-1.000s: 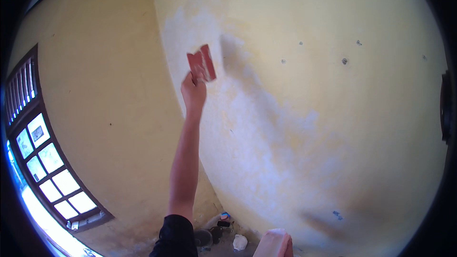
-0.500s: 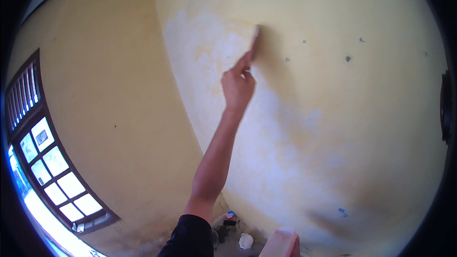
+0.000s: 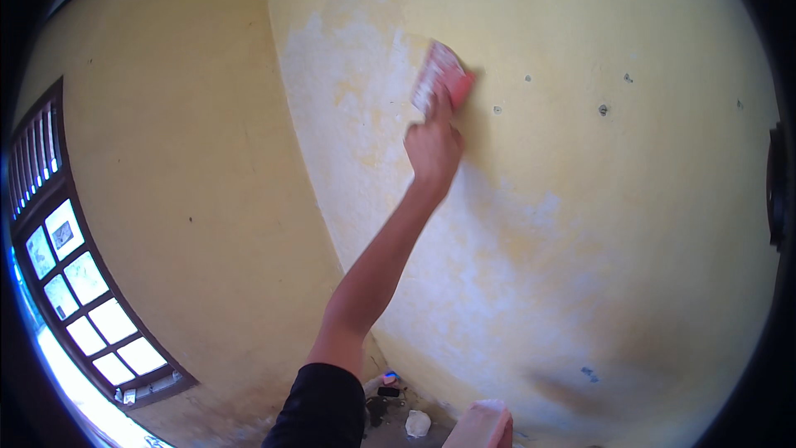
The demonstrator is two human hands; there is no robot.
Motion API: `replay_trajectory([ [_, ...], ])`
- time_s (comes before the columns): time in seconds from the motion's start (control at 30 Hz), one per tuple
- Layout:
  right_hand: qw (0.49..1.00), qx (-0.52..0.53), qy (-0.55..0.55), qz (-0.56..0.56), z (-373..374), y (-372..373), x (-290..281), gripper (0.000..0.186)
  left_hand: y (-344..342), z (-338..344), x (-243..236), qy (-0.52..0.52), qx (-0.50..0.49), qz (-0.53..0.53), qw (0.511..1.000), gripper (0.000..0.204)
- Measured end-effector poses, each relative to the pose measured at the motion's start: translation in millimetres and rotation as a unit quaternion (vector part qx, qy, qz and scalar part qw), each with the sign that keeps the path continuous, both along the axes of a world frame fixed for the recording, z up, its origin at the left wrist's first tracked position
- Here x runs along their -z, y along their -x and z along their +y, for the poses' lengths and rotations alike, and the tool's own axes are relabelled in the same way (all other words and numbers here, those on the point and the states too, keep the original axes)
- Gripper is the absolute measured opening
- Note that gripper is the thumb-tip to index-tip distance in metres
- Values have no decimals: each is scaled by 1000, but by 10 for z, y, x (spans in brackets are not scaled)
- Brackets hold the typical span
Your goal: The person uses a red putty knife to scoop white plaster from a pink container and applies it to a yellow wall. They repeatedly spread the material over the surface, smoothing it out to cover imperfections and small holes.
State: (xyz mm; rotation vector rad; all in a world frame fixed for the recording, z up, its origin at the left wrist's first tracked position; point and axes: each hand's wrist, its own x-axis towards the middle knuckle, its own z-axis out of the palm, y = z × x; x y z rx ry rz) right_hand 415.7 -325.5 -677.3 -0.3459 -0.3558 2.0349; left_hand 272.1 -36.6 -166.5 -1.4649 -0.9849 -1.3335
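Observation:
My left hand (image 3: 434,148) is raised against the yellow wall, gripping a red flat putty spreader (image 3: 454,83) smeared with white putty. The index finger stretches along the spreader, whose blade lies at or close to the wall. White putty patches (image 3: 332,66) spread on the wall to its left and below. Low in the view, my right hand (image 3: 507,433), mostly cut off, holds a pinkish flat board (image 3: 479,425) by its right edge. What lies on that board is hard to make out.
Left of the corner stands another yellow wall (image 3: 182,158) with a dark-framed window (image 3: 91,290). In the floor corner are a white lump (image 3: 418,424) and a small dark object (image 3: 388,392). Small filled holes (image 3: 604,109) dot the wall; a dark object (image 3: 776,187) sits far right.
My left hand has shifted slightly right and turned, so the spreader's broad face now shows instead of its edge. The pinkish board has moved slightly left and down.

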Motion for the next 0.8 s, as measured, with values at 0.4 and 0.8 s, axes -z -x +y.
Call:
replay_trajectory([
  [0.4, 1000, -10, -2, 11, -50, 1, 31, 75, 1443, 192, -622, 147, 22, -394, 907, 29],
  [0.8, 1000, 25, 0, 9, -62, -80, 48, 76, -520, -805, -843, 93, 210, -161, 960, 18],
])
